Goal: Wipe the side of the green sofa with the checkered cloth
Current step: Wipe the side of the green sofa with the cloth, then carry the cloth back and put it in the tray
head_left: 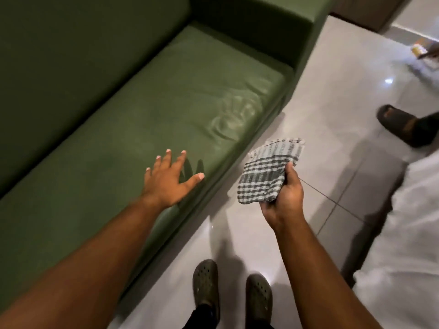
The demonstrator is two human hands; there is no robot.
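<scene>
The green sofa (147,96) fills the left and top of the view, its seat cushion creased near the right end and its armrest (285,32) at the far end. My left hand (168,179) hovers over the seat's front edge, fingers spread, holding nothing. My right hand (282,195) is out over the floor in front of the sofa, shut on the checkered cloth (268,172), a grey-and-white folded rag that sticks up from my fingers. The cloth does not touch the sofa.
Glossy grey floor tiles (332,115) run along the sofa's front. My two feet in dark clogs (206,283) stand at the bottom. Another person's foot in a dark slide (401,124) is at the right, a white fabric mass (403,245) below it.
</scene>
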